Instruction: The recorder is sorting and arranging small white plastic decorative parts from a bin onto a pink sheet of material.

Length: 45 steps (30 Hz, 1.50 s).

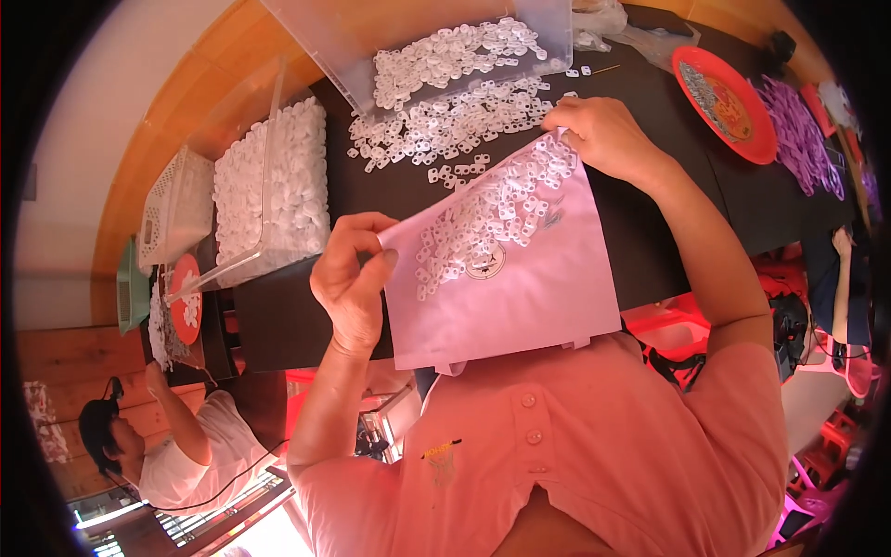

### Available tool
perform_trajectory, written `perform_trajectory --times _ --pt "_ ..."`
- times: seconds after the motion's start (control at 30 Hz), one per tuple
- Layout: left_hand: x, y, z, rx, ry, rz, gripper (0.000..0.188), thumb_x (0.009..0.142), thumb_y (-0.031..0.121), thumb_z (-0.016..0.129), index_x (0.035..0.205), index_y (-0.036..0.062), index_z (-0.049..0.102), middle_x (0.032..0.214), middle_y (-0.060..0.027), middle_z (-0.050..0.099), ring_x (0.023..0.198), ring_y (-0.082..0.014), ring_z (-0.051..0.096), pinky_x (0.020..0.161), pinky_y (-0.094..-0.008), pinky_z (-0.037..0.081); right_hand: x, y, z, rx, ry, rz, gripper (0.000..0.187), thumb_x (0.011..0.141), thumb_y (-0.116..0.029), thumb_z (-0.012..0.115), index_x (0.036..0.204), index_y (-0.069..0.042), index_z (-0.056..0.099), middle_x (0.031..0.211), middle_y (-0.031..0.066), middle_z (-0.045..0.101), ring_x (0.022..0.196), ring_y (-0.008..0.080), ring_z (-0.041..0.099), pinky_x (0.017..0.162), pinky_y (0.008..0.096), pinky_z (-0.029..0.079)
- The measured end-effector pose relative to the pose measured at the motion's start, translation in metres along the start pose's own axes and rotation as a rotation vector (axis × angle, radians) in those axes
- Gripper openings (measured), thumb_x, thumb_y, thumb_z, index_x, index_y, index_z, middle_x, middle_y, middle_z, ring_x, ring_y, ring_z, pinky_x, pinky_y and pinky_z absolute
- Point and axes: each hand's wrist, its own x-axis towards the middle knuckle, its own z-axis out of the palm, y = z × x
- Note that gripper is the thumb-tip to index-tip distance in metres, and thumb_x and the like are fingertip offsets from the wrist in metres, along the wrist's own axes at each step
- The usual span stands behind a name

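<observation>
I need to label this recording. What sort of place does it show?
Probably a small workshop for hand sorting or assembly. Small white plastic parts cover a black table, clear bins hold more, and another person works nearby.

Black tabletop (297, 316). Clear plastic bin (278, 181) at one side, packed with small white pieces. White slatted basket (174, 206) just beside it, green tray (130, 288) next along. Orange-red plate (729, 102) far across the table, purple pieces (800, 130) heaped near it. Another person in a white shirt (181, 464) works at a neighbouring spot, red plate (186, 297) close by.
</observation>
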Motion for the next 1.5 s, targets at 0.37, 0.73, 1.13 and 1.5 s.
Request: perform_trajectory --times 0.37,0.73,1.13,1.5 --pt "0.021 -0.024 0.014 -0.077 -0.056 -0.190 0.037 0.081 -0.004 0.046 0.116 -0.0005 0.059 0.093 -0.0010 0.058 0.080 -0.0078 0.051 0.074 -0.0200 0.041 0.001 -0.002 0.002 -0.092 -0.029 0.013 0.011 0.080 -0.003 0.058 0.088 -0.008 0.062 0.091 0.0073 0.063 0.079 0.0311 0.062 0.067 0.0426 0.047" --pt "0.027 -0.020 0.013 0.329 -0.270 0.192 0.016 0.068 0.003 0.066 0.084 0.0011 0.069 0.084 -0.0090 0.056 0.073 -0.0217 0.051 0.068 -0.0287 0.043 -0.004 -0.015 -0.016 -0.050 -0.067 -0.097 0.021 0.080 -0.001 0.062 0.098 -0.008 0.068 0.082 0.0103 0.057 0.076 0.0315 0.059 0.064 0.0413 0.045" --pt "0.029 -0.031 0.013 0.258 -0.581 0.569 0.037 0.076 0.035 0.053 0.063 0.0032 0.042 0.112 -0.0176 0.066 0.103 -0.0386 0.061 0.072 -0.0404 0.043 0.014 -0.044 -0.019 0.092 0.072 -0.407 0.024 0.072 0.003 0.062 0.093 -0.008 0.067 0.081 0.0066 0.059 0.077 0.0279 0.060 0.064 0.0392 0.047" --pt "0.021 -0.032 0.016 0.272 -0.493 0.646 0.026 0.057 0.022 0.056 0.063 0.0024 0.040 0.105 -0.0172 0.065 0.092 -0.0358 0.060 0.068 -0.0403 0.041 0.054 -0.056 0.006 0.400 -0.240 -0.292 0.017 0.077 0.001 0.061 0.093 -0.001 0.066 0.087 0.0076 0.064 0.080 0.0257 0.063 0.068 0.0345 0.049"
